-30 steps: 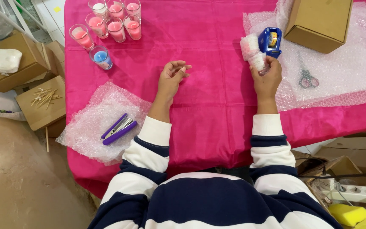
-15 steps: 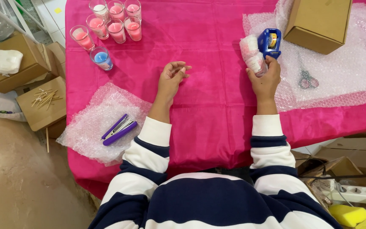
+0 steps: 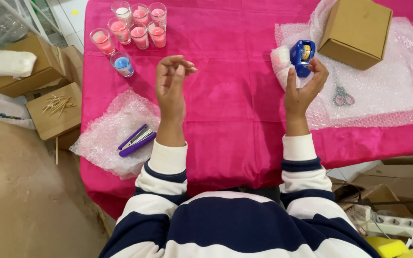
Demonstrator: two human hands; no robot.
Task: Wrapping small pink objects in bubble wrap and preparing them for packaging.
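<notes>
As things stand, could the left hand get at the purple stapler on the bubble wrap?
Probably yes: the left hand is raised and empty, and the purple stapler lies uncovered on the bubble wrap just beside that forearm, nothing between.

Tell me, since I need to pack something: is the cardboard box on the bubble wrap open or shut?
Shut: the cardboard box shows flat, closed top flaps.

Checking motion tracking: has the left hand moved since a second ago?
Yes. The left hand has lifted off the pink tablecloth and now sits nearer the candle glasses.
</notes>
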